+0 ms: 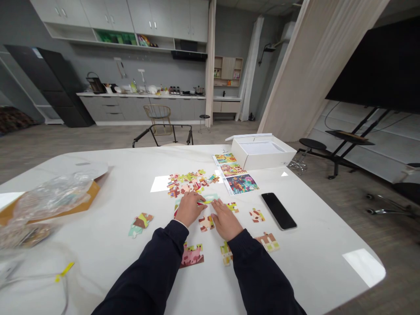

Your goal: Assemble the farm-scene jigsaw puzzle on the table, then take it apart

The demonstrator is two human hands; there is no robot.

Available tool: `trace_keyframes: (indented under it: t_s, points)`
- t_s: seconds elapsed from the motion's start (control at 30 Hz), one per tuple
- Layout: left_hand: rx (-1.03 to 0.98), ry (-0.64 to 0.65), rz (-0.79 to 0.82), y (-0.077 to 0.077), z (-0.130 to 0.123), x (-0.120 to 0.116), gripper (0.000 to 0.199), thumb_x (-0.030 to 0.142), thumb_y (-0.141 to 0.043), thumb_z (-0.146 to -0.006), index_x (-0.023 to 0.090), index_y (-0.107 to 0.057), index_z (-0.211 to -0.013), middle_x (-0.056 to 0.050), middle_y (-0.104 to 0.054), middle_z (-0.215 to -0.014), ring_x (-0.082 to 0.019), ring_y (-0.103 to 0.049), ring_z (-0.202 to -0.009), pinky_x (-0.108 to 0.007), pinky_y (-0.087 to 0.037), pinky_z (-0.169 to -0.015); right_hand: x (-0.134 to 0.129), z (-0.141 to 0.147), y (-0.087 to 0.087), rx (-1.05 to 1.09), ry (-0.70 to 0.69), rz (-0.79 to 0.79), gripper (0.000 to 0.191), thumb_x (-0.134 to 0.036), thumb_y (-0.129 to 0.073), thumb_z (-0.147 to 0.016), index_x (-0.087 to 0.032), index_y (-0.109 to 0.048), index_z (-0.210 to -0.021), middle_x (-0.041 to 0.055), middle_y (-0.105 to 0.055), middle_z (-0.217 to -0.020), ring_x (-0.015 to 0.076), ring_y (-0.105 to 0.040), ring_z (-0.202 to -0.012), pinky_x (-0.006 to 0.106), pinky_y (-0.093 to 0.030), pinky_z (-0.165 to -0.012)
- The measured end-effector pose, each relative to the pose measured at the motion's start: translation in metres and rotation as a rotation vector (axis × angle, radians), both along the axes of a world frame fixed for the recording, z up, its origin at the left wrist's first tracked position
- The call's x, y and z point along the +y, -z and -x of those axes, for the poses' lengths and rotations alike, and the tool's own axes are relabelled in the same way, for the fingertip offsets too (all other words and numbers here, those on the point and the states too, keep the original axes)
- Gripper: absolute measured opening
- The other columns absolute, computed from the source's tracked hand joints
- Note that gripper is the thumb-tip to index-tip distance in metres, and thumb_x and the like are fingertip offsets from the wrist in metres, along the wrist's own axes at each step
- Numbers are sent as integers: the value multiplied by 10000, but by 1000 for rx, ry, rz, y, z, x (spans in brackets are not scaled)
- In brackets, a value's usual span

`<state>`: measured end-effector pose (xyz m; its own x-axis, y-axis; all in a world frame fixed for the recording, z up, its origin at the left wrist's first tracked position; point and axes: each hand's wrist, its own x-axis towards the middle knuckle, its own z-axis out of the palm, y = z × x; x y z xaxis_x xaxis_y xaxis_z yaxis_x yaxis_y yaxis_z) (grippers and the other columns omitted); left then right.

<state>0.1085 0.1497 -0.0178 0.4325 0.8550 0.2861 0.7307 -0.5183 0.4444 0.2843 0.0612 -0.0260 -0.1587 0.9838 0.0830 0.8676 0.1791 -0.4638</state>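
Both hands are at a group of jigsaw puzzle pieces in the middle of the white table (138,271). My left hand (188,209) is closed, thumb and fingers bent at the edge of a pale green and yellow puzzle piece (210,199). My right hand (228,221) lies low over the table, its fingers stretched out to that piece's other side. Between the wrists sits a cream and brown puzzle piece (206,224). Nearer me are joined pink pieces (193,255) and a yellow-green piece (225,253), partly under my right sleeve. My fingers hide parts of the pieces.
Beyond my hands lies a pile of loose pieces (185,181). Picture cards (243,183) lie by an open white box (265,153). A black phone (278,211) is at right, near joined brown pieces (269,241). Plastic wrapping (55,194) covers the left side.
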Motion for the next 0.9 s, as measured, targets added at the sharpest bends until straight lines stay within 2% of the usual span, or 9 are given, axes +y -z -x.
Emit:
trace_keyframes:
  t_s: [0.17, 0.5, 0.57, 0.7, 0.8, 0.9]
  points:
    - [-7, -2, -6, 4, 0, 2, 163, 308, -816, -796, 247, -809, -947, -73, -723, -1063, -277, -652, -1018, -451, -498, -981, -2, 2, -7, -19, 22, 45, 551, -207, -427, -1009, -31, -443, -1531, 187, -408, -1609, 284, -324, -1531, 459, -245, -1264]
    - [-22, 15, -13, 8, -1, 1, 119, 254, -768, -816, 236, -810, -927, -89, -735, -1140, -321, -629, -1078, -522, -488, -1006, -2, 2, -6, -45, 21, 26, 544, -195, -406, -1011, -72, -439, -1540, 181, -420, -1605, 291, -347, -1519, 507, -234, -1257]
    - [-40, 14, -7, 9, 1, 1, 202, 238, -779, -802, 221, -786, -1003, -89, -740, -1124, -328, -623, -1088, -520, -496, -999, -2, 2, -8, -40, 24, 33, 543, -195, -414, -1010, -76, -441, -1539, 182, -418, -1606, 289, -347, -1519, 505, -232, -1258]
    - [-89, 2, -6, 9, 10, -2, 498, 209, -805, -766, 204, -666, -1244, -98, -714, -1205, -327, -603, -1170, -515, -485, -1045, -4, 4, -11, -38, 27, 50, 545, -200, -415, -1013, -50, -434, -1537, 186, -407, -1611, 285, -331, -1527, 490, -223, -1264]
    - [-115, 3, -6, 10, 18, -5, 525, 196, -816, -745, 207, -643, -1241, -101, -696, -1232, -319, -605, -1194, -516, -462, -1085, -4, 4, -11, -39, 21, 57, 549, -207, -411, -1015, -34, -428, -1535, 189, -401, -1614, 286, -322, -1531, 485, -218, -1266]
    - [-125, 6, 12, 11, 23, -8, 535, 196, -817, -744, 212, -630, -1245, -102, -702, -1198, -312, -624, -1163, -499, -501, -1036, -3, 3, -11, -29, 19, 52, 547, -207, -415, -1011, -61, -433, -1538, 183, -406, -1613, 281, -331, -1527, 493, -230, -1261]
